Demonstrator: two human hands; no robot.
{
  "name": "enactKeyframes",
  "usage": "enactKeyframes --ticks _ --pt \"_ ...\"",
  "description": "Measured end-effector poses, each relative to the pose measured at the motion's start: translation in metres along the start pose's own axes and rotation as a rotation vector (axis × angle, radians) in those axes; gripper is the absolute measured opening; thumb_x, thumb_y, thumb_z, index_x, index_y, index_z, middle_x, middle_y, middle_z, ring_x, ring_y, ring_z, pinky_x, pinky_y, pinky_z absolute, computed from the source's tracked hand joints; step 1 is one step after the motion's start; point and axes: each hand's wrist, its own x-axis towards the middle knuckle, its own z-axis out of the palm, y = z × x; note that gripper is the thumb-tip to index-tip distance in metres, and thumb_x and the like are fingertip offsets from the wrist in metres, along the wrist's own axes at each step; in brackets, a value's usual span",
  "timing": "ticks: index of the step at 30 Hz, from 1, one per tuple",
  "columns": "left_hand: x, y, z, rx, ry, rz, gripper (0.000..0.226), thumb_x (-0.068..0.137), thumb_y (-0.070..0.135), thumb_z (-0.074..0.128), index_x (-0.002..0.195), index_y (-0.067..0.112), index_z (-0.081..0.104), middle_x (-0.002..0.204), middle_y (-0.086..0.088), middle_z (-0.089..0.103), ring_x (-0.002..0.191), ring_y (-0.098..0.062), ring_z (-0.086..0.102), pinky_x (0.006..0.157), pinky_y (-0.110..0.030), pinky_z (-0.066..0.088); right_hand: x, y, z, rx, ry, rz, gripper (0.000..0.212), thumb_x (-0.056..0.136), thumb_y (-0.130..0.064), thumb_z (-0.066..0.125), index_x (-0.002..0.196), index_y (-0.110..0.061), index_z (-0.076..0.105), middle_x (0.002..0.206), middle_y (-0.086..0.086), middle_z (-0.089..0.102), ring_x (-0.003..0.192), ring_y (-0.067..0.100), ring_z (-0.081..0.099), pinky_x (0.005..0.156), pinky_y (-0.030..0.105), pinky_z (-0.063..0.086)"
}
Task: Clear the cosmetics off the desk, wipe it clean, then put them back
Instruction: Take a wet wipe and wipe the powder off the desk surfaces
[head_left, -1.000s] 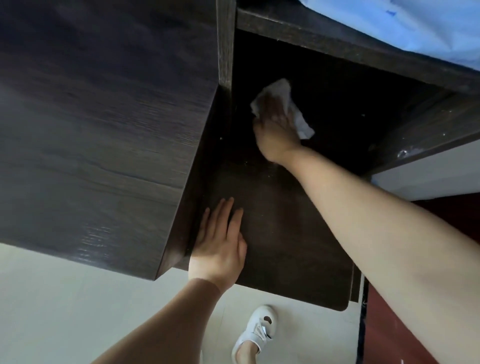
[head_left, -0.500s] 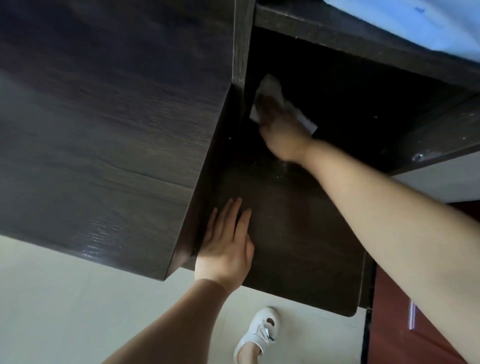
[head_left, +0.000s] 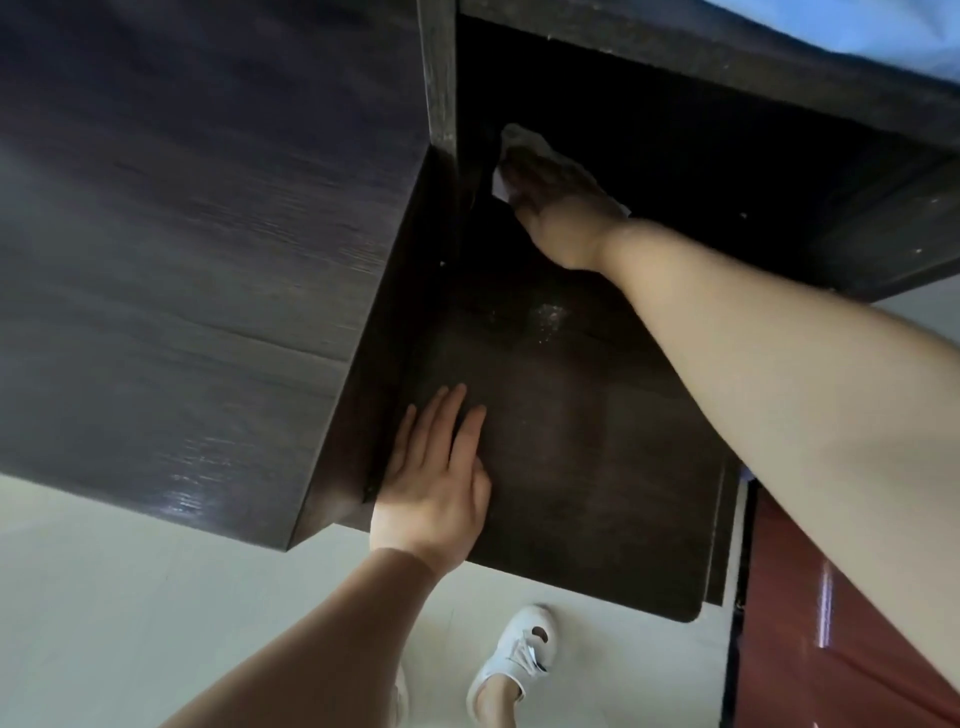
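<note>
Head view only. Right hand pressed down on a white wipe, deep in the far left corner of the dark desk, tight against the upright side panel; fingers lost in shadow, so curled round the wipe or merely flat on it, cannot tell. Left hand flat, fingers straight, braced on the near left of the desk beside the cabinet block. No cosmetics in sight (presumably set aside).

Likely trouble: knuckles scraping the panel, wipe bunching in the corner and skipping the seam; pale speckled patch mid-desk possibly left unwiped. Also a leaning reach, weight on the left palm.

Room: walled left and far, shelf overhead; open toward the near rounded edge and to the right.
</note>
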Motion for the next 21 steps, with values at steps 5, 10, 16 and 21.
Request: enactKeyframes --ticks 5,10,16,21 --pt "-0.001 0.002 -0.003 0.003 -0.019 -0.012 0.044 0.086 0.022 0.034 0.128 0.008 0.041 0.137 -0.017 0.047 0.132 -0.023 0.028 0.114 -0.034 0.007 -0.068 0.043 0.014 0.124 0.150 0.406 0.053 0.099 -0.035 0.022 0.148 -0.019 0.013 0.159 0.002 0.008 0.145 0.024 0.008 0.118 0.044 0.009" --pt "0.000 0.001 -0.002 0.001 -0.026 -0.006 0.045 0.086 0.022 0.032 0.128 0.008 0.039 0.138 -0.017 0.046 0.132 -0.024 0.027 0.114 -0.035 0.007 -0.076 0.045 0.014 0.165 0.208 0.767 0.058 0.100 -0.039 0.017 0.148 -0.008 0.006 0.158 0.011 0.002 0.146 0.025 0.002 0.119 0.041 0.004" --pt "0.000 -0.001 0.001 -0.011 -0.004 0.007 0.045 0.086 0.021 0.033 0.129 0.008 0.038 0.138 -0.018 0.046 0.132 -0.024 0.028 0.115 -0.036 0.009 -0.061 0.037 0.020 0.047 0.105 0.346 0.057 0.100 -0.038 0.017 0.148 -0.012 0.004 0.159 0.008 0.000 0.146 0.021 -0.003 0.119 0.042 0.002" --pt "0.000 0.000 0.000 -0.015 -0.019 0.001 0.044 0.086 0.022 0.033 0.128 0.009 0.037 0.138 -0.018 0.046 0.132 -0.024 0.027 0.114 -0.035 0.007 -0.128 0.045 0.022 0.114 0.075 0.615 0.065 0.099 -0.044 0.019 0.148 -0.007 -0.003 0.158 0.011 -0.009 0.145 0.022 -0.010 0.118 0.040 -0.002"
